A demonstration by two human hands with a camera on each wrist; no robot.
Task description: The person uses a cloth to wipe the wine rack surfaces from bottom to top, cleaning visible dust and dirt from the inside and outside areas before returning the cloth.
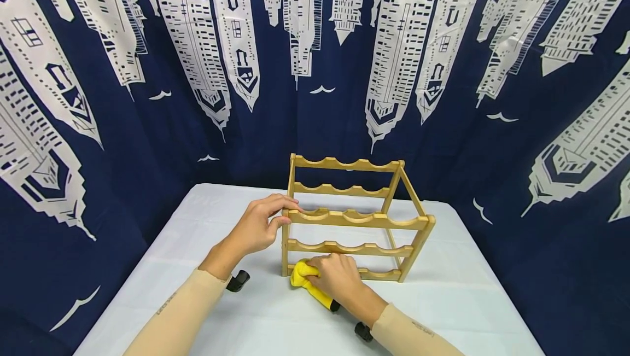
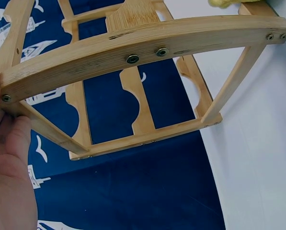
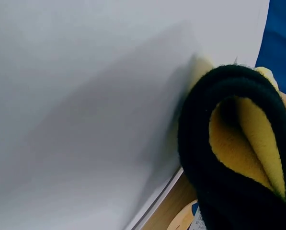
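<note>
A wooden wine rack (image 1: 398, 222) with scalloped rails stands on the white-covered table. My left hand (image 1: 257, 226) grips its upper front left corner, fingers over the top and thumb in front; the left wrist view shows this hand (image 2: 13, 167) at the end of the rack's side bar (image 2: 95, 55). Low at the rack's front, my right hand (image 1: 339, 279) holds a bunched yellow cloth (image 1: 301, 273) against the bottom left rail. The right wrist view shows the folded cloth's black edging (image 3: 193, 134) close up, while the right hand's fingers are hidden there.
The white tabletop (image 1: 236, 323) extends around the rack on both sides. Behind it hangs a dark blue curtain (image 1: 334, 121) with white upside-down buildings. Small black devices (image 1: 238, 281) sit at both wrists.
</note>
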